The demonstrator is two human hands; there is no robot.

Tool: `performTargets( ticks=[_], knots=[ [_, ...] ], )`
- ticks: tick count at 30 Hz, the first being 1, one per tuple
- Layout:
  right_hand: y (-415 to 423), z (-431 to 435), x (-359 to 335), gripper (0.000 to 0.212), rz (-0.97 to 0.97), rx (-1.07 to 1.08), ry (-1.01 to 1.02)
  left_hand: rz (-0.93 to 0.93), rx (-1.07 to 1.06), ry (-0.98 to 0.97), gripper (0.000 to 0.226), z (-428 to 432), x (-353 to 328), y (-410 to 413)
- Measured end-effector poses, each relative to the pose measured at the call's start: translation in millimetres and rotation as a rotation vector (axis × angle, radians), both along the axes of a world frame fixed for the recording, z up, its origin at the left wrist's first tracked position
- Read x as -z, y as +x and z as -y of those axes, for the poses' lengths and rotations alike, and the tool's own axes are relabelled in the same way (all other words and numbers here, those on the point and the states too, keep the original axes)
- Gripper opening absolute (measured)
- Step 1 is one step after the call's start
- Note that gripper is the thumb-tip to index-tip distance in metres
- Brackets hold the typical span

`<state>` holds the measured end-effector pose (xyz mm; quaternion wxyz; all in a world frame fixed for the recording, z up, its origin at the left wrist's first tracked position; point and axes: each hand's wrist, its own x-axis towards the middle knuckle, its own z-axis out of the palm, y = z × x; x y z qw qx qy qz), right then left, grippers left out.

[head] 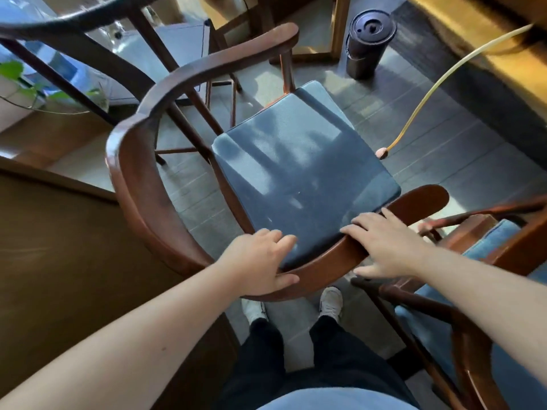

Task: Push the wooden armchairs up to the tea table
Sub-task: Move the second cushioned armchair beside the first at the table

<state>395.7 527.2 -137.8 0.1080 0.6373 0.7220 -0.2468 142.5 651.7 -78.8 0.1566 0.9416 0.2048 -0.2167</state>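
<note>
Under the head camera, both hands rest on the curved back rail of a wooden armchair (165,93). The left hand (260,261) wraps the rail, thumb on the near side and fingers curled over the top toward the seat. The right hand (387,247) lies just along the rail from it, laid more flat, with its fingers spread over the wood. So both hands are closed on the chair, the left one tighter.

I think the person is in the middle of pushing this chair. Past the hands sits the blue seat cushion (302,161), and far beyond that, up and to the right of the grip, is a yellow-brown edge that may be the tea table (503,39). The next move should be a steady push that way, with the chair turned a little.

Right beside the right hand stands a second armchair (479,344), nearly touching. A dark bin (367,45) and a yellow hose (444,84) sit ahead on the grey floor (444,161). Sun falls across it.
</note>
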Motion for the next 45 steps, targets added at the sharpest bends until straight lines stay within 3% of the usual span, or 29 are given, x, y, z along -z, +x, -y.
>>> performTargets(
  ticks=[5, 12, 17, 22, 25, 34, 45],
  knots=[
    [-96, -15, -23, 0.083, -0.246, 0.139, 0.084, 0.023, 0.135, 0.095, 0.072, -53, -41, -70],
    [-217, -77, -48, 0.088, -0.382, 0.299, 0.156, -0.004, 0.396, 0.211, 0.075, -141, -63, -148],
    [-260, -109, -33, 0.089, -0.327, 0.338, -0.028, 0.015, 0.543, 0.303, 0.043, -199, -57, -162],
    [-260, -108, -19, 0.081, -0.377, 0.430, -0.264, -0.042, 0.598, 0.234, 0.031, -220, -49, -140],
    [-259, -106, -20, 0.057, -0.407, 0.501, -0.311, -0.029, 0.624, 0.175, 0.028, -227, -47, -142],
    [-191, -53, -28, 0.047, -0.270, 0.544, -0.252, 0.351, 0.606, 0.035, 0.017, -182, -34, -97],
    [-131, -42, -29, 0.044, -0.251, 0.591, -0.206, 0.355, 0.603, 0.041, 0.021, -168, -31, -32]
  ],
)
